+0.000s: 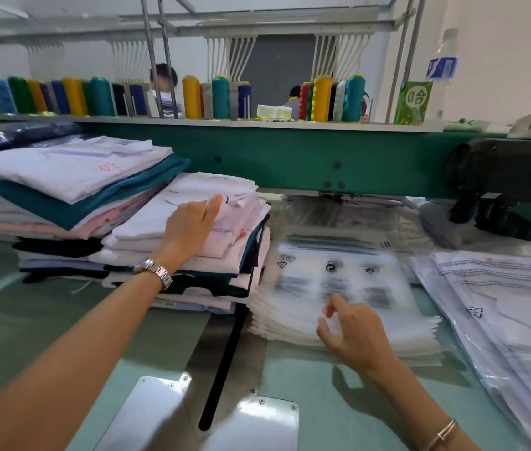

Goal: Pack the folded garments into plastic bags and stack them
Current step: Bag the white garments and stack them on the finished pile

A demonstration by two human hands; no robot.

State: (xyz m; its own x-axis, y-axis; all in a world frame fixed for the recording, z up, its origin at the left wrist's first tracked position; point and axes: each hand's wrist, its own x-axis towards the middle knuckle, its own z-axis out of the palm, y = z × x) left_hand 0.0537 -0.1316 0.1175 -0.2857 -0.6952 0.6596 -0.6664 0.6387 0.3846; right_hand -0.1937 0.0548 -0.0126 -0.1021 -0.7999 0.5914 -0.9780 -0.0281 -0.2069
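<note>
A stack of folded garments (pixel 192 255), mostly white and pink with teal and black layers, stands left of centre. My left hand (pixel 189 226) lies on its top white shirt (pixel 215 193), the thumb hooked over the shirt's folded edge. To the right lies a pile of clear printed plastic bags (pixel 339 278). My right hand (pixel 355 333) pinches the near edge of the top bag, which is blurred by motion. A taller stack of folded shirts (pixel 62 187) sits further left.
More printed bags (pixel 501 304) lie spread at the right. A green machine beam (pixel 290 157) runs across behind the piles, with thread cones (pixel 192 96) on the shelf above. A black motor (pixel 511 177) sits at the right. Metal plates (pixel 225 415) are set in the tabletop near me.
</note>
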